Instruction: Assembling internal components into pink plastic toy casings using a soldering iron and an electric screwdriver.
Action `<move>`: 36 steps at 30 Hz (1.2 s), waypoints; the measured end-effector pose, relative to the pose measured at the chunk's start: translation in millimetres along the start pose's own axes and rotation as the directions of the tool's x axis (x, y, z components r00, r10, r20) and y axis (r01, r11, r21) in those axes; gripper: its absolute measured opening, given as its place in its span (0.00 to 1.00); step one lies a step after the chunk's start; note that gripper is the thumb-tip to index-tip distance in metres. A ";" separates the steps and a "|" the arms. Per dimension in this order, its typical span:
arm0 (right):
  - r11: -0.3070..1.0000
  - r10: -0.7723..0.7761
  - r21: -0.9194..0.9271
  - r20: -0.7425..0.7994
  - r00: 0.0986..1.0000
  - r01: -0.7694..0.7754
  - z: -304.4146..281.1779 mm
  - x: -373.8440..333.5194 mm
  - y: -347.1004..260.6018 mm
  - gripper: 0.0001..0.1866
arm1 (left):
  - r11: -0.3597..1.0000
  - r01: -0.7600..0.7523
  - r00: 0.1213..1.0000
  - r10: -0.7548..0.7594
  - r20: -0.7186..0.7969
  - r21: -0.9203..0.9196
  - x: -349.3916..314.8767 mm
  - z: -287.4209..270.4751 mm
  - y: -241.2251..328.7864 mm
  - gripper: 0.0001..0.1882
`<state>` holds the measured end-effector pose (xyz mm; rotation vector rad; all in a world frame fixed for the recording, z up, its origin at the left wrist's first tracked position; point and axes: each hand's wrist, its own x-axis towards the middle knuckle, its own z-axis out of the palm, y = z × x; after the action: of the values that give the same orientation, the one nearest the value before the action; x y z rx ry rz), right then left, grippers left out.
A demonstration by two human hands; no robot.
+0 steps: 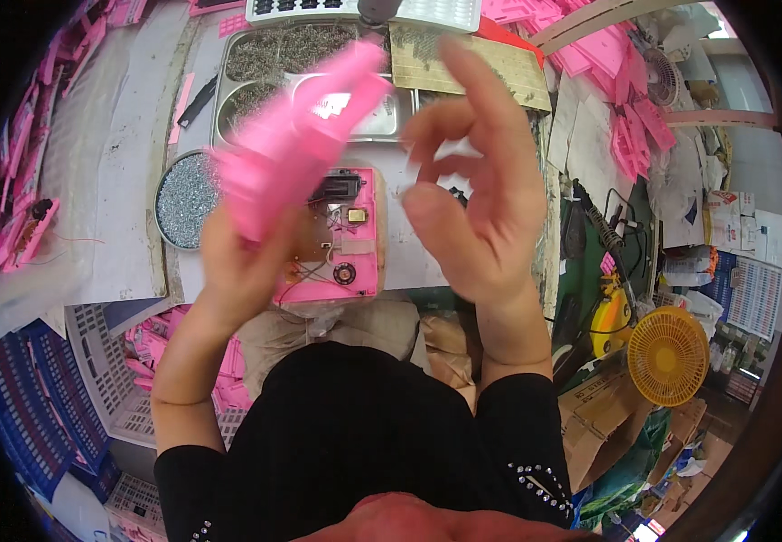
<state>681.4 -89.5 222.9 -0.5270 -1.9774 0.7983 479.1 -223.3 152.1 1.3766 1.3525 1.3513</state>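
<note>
My left hand (245, 262) is closed around a pink plastic housing part (293, 149), which is smeared by motion and lifted above the table. My right hand (490, 203) is raised opposite it, fingers curved and apart, with nothing plainly held. A small dark thing shows between its thumb and fingers; whether it lies on the table behind, I cannot tell. Below and between the hands lies an opened pink housing (366, 271) with wires, a small round speaker (344, 273) and a black component (342, 185) in it. My left wrist partly covers its left side.
A round dish of small silvery parts (188, 200) stands at left. Behind is a metal compartment tray (221, 99) of screws, beside a tan board (468, 68). Pink parts (630, 135) pile up at both sides. A yellow fan (668, 355) stands at right, a white crate (107, 370) at lower left.
</note>
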 end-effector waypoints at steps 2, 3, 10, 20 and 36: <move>0.995 0.093 0.022 0.015 0.996 -0.094 4.4 -14.3 11.1 0.40 | 0.899 0.188 0.978 -0.207 -0.006 -0.397 -9.5 -10.1 9.7 0.23; 0.958 0.255 0.111 0.102 0.962 -0.265 15.8 -34.6 16.2 0.42 | 0.801 0.222 0.960 -0.280 -0.020 -0.557 -14.9 -13.8 10.7 0.22; 0.768 0.637 -0.050 0.161 0.754 -0.638 29.2 -136.8 15.9 0.37 | 0.860 0.315 0.942 -0.333 -0.026 0.402 -23.2 1.5 -13.4 0.43; 0.829 0.421 -0.479 0.195 0.886 -0.288 38.6 -134.2 37.9 0.22 | 0.819 0.113 0.994 -0.085 -0.075 0.563 -26.6 10.7 -50.2 0.44; 0.908 0.257 -0.403 0.322 0.911 -0.114 45.2 -136.0 49.5 0.24 | 0.845 0.172 0.981 -0.099 -0.167 0.506 -55.3 4.5 -48.3 0.31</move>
<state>711.8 -156.1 90.1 -0.8569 -2.4827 0.6694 482.3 -269.8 95.1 1.5101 1.9728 1.0335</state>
